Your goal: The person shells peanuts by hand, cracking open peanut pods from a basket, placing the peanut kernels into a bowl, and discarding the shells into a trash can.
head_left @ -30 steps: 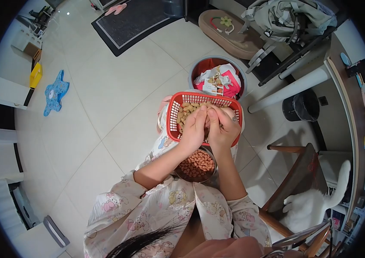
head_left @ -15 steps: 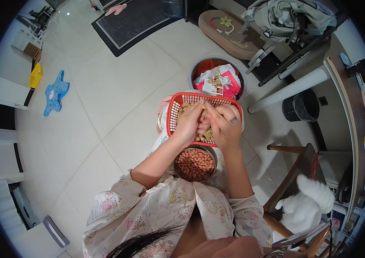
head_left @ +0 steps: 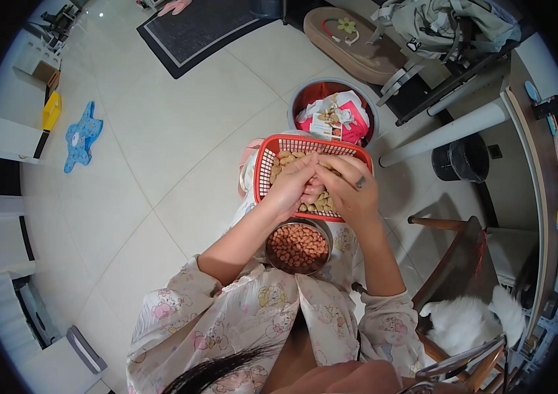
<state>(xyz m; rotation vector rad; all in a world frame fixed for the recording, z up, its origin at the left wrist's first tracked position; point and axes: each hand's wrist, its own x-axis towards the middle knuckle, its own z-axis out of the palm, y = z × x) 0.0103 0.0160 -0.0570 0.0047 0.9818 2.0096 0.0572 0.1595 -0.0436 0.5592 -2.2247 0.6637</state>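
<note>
My left hand (head_left: 297,180) and my right hand (head_left: 350,184) meet fingertip to fingertip over a red plastic basket (head_left: 260,172). Both have their fingers closed in a pinch; whatever is between them is too small and hidden to name. Unshelled peanuts (head_left: 320,203) lie in the basket under and around the hands. Nearer my body, a round metal bowl (head_left: 299,270) on my lap holds many shelled, reddish peanuts (head_left: 298,245).
Beyond the basket stands a round bin (head_left: 374,108) with pink and white wrappers and shells. A black waste bin (head_left: 461,159), a desk leg (head_left: 446,134) and a wooden chair (head_left: 453,262) with a white furry animal (head_left: 466,322) are at the right.
My right hand has shifted slightly right and its fingers have bent more toward the left fingertips. The white animal has changed posture on the chair.
</note>
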